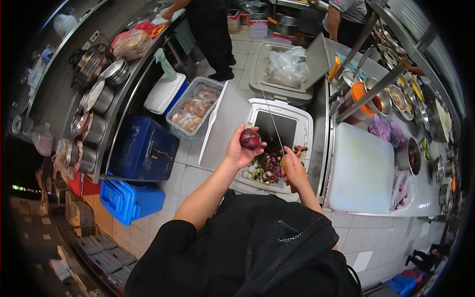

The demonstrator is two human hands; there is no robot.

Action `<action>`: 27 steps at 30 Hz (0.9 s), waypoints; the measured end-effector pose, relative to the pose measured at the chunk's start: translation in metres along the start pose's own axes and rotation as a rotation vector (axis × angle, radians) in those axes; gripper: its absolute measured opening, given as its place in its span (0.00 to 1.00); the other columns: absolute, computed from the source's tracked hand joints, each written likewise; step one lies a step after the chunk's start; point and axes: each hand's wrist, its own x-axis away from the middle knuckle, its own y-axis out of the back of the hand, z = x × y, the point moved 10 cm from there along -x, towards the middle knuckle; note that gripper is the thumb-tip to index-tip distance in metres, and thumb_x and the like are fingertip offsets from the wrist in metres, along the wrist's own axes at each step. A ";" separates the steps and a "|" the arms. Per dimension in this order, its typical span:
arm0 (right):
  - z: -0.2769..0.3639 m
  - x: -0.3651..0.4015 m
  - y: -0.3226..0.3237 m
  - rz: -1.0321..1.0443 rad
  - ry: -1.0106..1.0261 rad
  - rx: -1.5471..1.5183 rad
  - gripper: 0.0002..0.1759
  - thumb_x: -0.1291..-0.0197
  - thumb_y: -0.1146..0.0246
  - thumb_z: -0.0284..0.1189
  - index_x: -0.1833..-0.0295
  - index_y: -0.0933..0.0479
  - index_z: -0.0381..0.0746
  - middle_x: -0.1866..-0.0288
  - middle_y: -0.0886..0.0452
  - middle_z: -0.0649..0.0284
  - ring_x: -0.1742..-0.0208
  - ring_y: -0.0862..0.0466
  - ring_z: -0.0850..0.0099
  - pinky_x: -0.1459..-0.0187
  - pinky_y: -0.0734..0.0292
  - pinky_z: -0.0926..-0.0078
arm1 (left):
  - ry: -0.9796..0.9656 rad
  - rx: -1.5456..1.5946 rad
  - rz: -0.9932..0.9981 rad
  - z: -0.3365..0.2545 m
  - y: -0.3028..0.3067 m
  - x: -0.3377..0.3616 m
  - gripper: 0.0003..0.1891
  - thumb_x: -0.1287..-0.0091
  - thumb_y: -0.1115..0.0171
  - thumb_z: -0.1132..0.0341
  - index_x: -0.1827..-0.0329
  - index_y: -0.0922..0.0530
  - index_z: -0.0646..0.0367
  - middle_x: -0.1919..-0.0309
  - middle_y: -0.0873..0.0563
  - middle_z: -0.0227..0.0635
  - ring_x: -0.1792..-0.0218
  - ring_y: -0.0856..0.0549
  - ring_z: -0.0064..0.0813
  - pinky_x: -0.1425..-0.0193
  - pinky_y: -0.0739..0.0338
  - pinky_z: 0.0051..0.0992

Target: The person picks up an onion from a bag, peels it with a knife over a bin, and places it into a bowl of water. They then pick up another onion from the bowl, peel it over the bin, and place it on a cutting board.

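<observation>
My left hand (237,151) holds a red onion (250,139), cupped in the palm with the fingers curled about it. In my right hand (295,172) is a knife (272,118); its long thin blade points up and away from me, and part of its handle shows under the fingers. Both hands are above an open white cooler bin (308,123). Onion peels and trimmings (269,168), purple and pale, lie inside at the near end. The blade is apart from the onion. The bin's lid (225,126) stands tilted open on the left.
A white cutting board (361,168) lies on the right counter, near purple peels (386,128) and metal bowls (414,156). A clear tub (195,106) of bagged food and blue bins (132,202) stand left. Ahead are another bin (257,74) and a person in black trousers (210,39).
</observation>
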 end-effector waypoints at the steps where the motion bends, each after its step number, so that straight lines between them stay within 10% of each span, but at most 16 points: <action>1: 0.007 0.002 -0.002 0.014 0.006 -0.059 0.30 0.25 0.51 0.44 0.25 0.40 0.40 0.76 0.28 0.70 0.79 0.30 0.82 0.76 0.31 0.82 | -0.010 0.005 0.002 -0.004 0.004 0.000 0.25 0.29 0.51 0.42 0.50 0.21 0.56 0.63 0.14 0.40 0.64 0.14 0.42 0.61 0.18 0.39; 8: 0.030 0.015 -0.017 0.028 0.076 0.173 0.30 0.27 0.48 0.46 0.26 0.37 0.44 0.69 0.21 0.63 0.73 0.22 0.76 0.67 0.25 0.75 | 0.105 -0.157 0.041 0.011 0.028 -0.019 0.24 0.28 0.54 0.43 0.54 0.20 0.54 0.61 0.14 0.38 0.62 0.14 0.35 0.64 0.18 0.33; 14: 0.056 0.032 -0.027 -0.048 0.309 0.476 0.32 0.32 0.43 0.47 0.27 0.37 0.44 0.53 0.16 0.49 0.54 0.17 0.49 0.54 0.23 0.60 | 0.045 -0.179 -0.111 0.007 0.020 0.001 0.24 0.30 0.49 0.42 0.53 0.20 0.54 0.62 0.14 0.38 0.59 0.14 0.36 0.60 0.16 0.39; 27: 0.045 0.051 -0.019 -0.004 0.155 0.737 0.34 0.32 0.45 0.49 0.27 0.39 0.43 0.56 0.16 0.48 0.57 0.17 0.49 0.57 0.23 0.56 | -0.203 -0.176 -0.274 -0.004 0.029 -0.021 0.17 0.29 0.50 0.56 0.56 0.23 0.62 0.67 0.16 0.47 0.68 0.15 0.43 0.66 0.16 0.42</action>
